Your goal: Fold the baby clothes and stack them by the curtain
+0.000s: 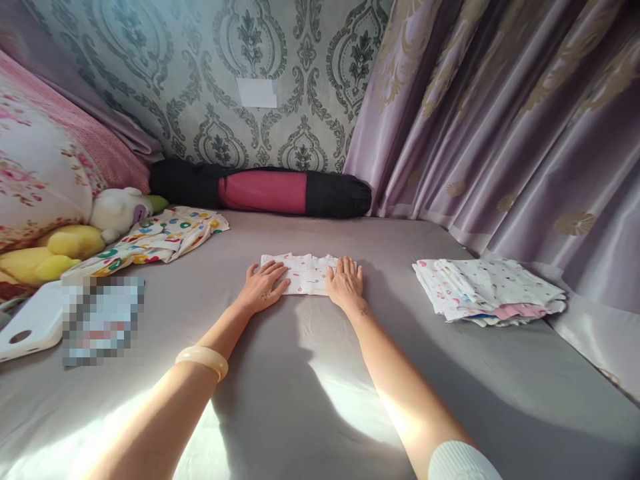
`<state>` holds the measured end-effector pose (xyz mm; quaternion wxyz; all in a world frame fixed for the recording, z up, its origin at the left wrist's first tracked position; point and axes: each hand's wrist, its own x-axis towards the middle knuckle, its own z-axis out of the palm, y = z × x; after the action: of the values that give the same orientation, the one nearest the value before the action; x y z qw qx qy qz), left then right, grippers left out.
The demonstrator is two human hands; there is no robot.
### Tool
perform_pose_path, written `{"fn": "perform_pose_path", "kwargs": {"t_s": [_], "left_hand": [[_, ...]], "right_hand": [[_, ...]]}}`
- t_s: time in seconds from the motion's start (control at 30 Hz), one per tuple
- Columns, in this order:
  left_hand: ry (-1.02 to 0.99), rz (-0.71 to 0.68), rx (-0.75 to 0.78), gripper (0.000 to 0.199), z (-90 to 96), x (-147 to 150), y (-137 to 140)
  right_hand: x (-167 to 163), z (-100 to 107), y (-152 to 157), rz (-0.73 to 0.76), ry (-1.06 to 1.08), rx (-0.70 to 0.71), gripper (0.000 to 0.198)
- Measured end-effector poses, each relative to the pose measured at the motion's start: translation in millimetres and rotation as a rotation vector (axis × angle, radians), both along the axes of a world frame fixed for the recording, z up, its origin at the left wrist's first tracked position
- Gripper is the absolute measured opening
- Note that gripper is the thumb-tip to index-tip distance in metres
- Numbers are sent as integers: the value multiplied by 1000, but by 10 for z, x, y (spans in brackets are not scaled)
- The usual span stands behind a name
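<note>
A white cloth with a small pink print lies folded into a flat rectangle on the grey bed sheet. My left hand rests on its left end, fingers stretched out and slightly apart. On the right end my right hand lies flat, fingers pointing away from me. Neither hand grips the cloth; both press on its top. Part of the cloth's two ends is hidden under the hands. A pale bangle circles my left forearm.
To the right sits a stack of folded printed cloths. A black and red bolster-shaped bag lies along the wall. At left are a colourful printed cloth, plush toys, a white box-like object and a blurred packet. Curtains hang at right.
</note>
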<state>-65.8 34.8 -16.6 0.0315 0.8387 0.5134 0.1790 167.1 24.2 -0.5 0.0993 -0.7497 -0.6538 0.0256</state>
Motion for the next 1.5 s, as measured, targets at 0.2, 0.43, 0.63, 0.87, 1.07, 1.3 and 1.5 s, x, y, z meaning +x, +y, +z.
{"fn": "perform_pose_path", "kwargs": {"t_s": [0.2,0.43,0.63,0.87,1.07,1.3,1.5], "left_hand": [[5,3,-16,49,13,5,-9],[24,12,-45,52,23,9,-3],[74,31,-104,59,61,36,1],[84,30,-42,49,95,52,62],[153,108,-88,35,256,64,354],[210,168,-257,23,338,96,804],[259,204,-332,30,310,45,1069]], "right_hand": [[80,-1,28,-32,5,-26,62],[95,-28,30,-37,28,-75,63],[92,-42,28,-33,15,-75,63],[232,122,135,54,-63,-74,48],[475,325,397,96,-43,-183,29],[586,430,585,153,-13,-255,32],[613,448,664,156,-3,-336,31]]}}
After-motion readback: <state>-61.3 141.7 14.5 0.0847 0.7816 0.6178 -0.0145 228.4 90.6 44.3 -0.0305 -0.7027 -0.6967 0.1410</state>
